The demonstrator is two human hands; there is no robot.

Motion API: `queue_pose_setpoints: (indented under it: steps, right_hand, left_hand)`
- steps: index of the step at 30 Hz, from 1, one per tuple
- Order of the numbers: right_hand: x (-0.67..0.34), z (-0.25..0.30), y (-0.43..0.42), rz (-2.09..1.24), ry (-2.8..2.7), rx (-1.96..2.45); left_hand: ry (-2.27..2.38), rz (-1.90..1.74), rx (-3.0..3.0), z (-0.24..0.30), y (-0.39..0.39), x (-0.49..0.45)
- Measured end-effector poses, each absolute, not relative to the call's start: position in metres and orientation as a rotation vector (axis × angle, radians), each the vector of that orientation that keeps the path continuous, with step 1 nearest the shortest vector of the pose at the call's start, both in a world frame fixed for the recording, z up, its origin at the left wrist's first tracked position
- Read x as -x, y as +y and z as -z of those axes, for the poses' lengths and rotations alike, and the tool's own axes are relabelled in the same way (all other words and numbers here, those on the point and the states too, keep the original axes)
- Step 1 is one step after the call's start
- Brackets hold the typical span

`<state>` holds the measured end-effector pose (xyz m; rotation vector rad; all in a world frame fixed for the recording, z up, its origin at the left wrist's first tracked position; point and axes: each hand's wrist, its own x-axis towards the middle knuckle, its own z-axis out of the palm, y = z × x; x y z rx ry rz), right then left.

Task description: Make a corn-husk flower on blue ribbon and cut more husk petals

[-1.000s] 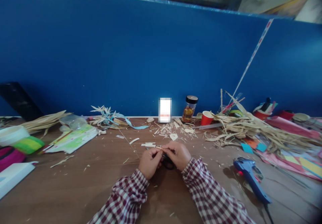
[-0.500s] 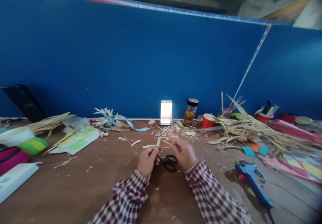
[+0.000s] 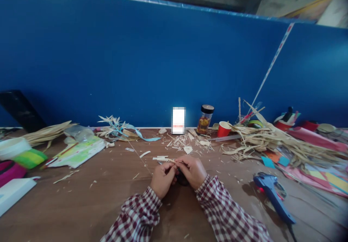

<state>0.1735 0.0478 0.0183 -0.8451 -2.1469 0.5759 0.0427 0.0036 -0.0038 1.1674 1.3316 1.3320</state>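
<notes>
My left hand point(image 3: 162, 178) and my right hand point(image 3: 191, 169) are close together over the middle of the wooden table point(image 3: 108, 205), both in checked sleeves. Their fingers pinch a thin pale straw strip point(image 3: 169, 159) that sticks out to the left above them. Black scissors point(image 3: 181, 180) lie on the table just under my right hand, mostly hidden by it. Pale straw scraps point(image 3: 187, 142) are scattered right behind my hands.
A blue glue gun point(image 3: 272, 195) lies at the right. A heap of straw point(image 3: 274, 140), coloured paper, a red cup point(image 3: 224, 128) and a jar point(image 3: 205, 119) stand along the blue wall. Green paper point(image 3: 77, 152), tape rolls point(image 3: 27, 157) and a white box point(image 3: 13, 195) are on the left.
Half a second ago my hands were apart with the scissors showing between them; now they have come together again on the strip and cover the scissors.
</notes>
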Motion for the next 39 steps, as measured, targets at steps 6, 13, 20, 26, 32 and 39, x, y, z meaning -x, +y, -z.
queue_pose_setpoints:
  steps: [6, 13, 20, 26, 32, 39]
  right_hand:
    - [-0.174, -0.015, 0.052, -0.489, -2.184, 0.936]
    - [-0.201, -0.018, 0.078, -0.133, -2.090, 1.331]
    - [-0.186, -0.028, 0.055, -0.283, -2.082, 0.903]
    - [-0.181, -0.027, 0.049, -0.253, -2.161, 0.854]
    - [-0.182, -0.020, 0.052, -0.268, -2.169, 0.917]
    - [-0.173, -0.019, 0.045, -0.359, -2.192, 0.930]
  left_hand:
    - [1.313, -1.298, -1.199, 0.002, 0.003, -0.042]
    - [1.247, -1.238, -1.265, -0.004, -0.001, -0.044]
    - [1.363, -1.192, -1.293, 0.004, 0.004, -0.041]
    - [1.373, -1.219, -1.408, 0.003, 0.004, -0.039]
    - [1.401, -1.333, -1.322, 0.003, 0.006, -0.034]
    - [1.228, -1.469, -0.725, -0.004, 0.007, -0.036]
